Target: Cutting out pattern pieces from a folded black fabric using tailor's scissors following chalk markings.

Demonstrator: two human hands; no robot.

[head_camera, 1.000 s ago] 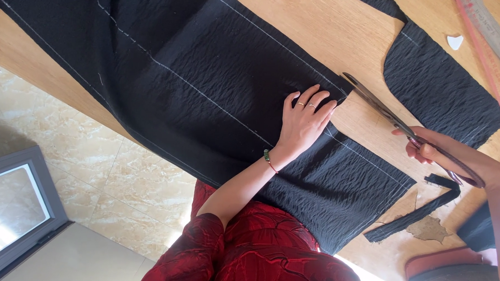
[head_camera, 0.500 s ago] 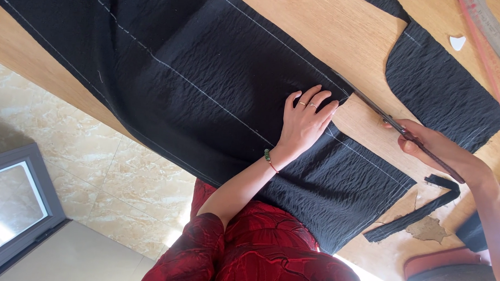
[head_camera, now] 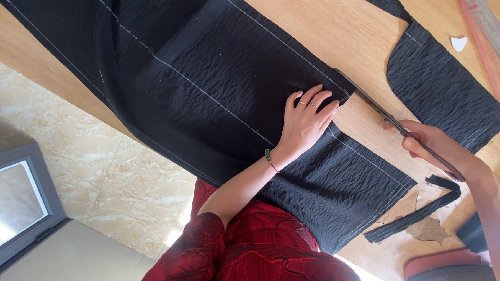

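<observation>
Left hand (head_camera: 306,123) is lying flat, fingers spread, pressing down on the black fabric (head_camera: 207,94) just beside the cut edge. Right hand (head_camera: 435,147) is closed around the handles of the scissors (head_camera: 381,112), gripping them; the blades are pointing toward the fabric edge right by the left fingertips, and whether they are parted is hard to tell.

Fabric is spreading across the wooden table (head_camera: 331,32), crinkled and marked with pale chalk lines, one side hanging over the table edge toward the tiled floor (head_camera: 93,174). It is looking light, soft and floppy, likely to shift or bunch, so holding it flat with the palm near the cut line seems best.

Another cut black piece (head_camera: 445,92) is lying farther out, well apart from the left hand. A narrow black strip (head_camera: 413,215) is sitting near the right wrist. White chalk piece (head_camera: 458,42) and a long ruler (head_camera: 494,41) are lying at the far corner. No packages or labels are showing.
</observation>
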